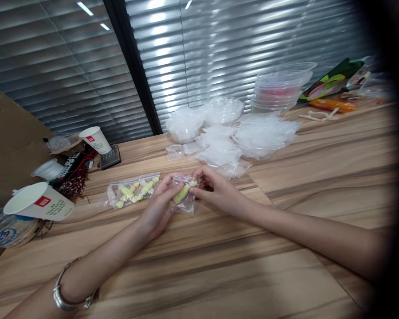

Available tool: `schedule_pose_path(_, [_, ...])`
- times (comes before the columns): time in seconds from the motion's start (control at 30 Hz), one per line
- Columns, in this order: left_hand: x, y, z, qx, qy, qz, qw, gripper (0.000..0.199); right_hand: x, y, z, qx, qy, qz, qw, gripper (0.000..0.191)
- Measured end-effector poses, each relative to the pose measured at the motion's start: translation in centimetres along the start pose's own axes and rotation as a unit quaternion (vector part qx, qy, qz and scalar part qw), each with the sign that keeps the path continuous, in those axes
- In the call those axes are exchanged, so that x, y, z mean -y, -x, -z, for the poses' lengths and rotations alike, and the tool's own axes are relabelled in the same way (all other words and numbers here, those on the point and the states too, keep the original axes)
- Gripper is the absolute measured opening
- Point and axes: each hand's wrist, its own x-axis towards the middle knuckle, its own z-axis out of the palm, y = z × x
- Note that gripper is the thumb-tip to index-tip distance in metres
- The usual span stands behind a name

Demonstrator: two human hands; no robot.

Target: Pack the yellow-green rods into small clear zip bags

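Observation:
Near the middle of the wooden table [219,257], a small clear plastic bag [187,206] with a yellow-green item [182,194] in it is held between both hands. My left hand [158,206] grips the bag's left side, thumb lying over the yellow-green item. My right hand [213,188] pinches the bag's upper right edge with thumb and fingers. Just left of my left hand lie filled clear bags [129,191] with yellow-green and pale pieces. Beyond my right hand is a pile of clear small bags [219,148].
At the left stand two paper cups [58,204] [98,142], a dark flat box [110,158], red and black threads [73,179] and a lidded jar [15,232]. Stacked clear tubs [275,91] and an orange packet [332,105] are at the back right, before window blinds [219,48].

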Motion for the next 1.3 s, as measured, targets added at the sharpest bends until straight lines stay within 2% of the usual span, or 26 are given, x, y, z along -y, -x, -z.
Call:
schedule_pose_path(0.23, [-0.2,0.1,-0.1,-0.007,-0.018,0.01,1.0,0.03,-0.8,-0.2,0.0,-0.028,-0.054,-0.033,0.998,0.032])
schedule_pose_path(0.63, [-0.1,0.1,0.1,-0.011,-0.008,0.01,1.0,0.034,-0.8,-0.3,0.0,-0.042,-0.109,-0.027,0.993,0.033])
schedule_pose_path(0.8, [0.1,-0.1,0.3,-0.014,-0.016,0.011,1.0,0.039,-1.0,-0.4,0.0,-0.036,-0.113,-0.033,0.992,0.034])
schedule_pose_path(1.3, [0.3,-0.2,0.4,-0.009,-0.011,0.007,1.0,0.036,-1.2,-0.4,0.1,-0.04,-0.11,-0.021,0.993,0.032])
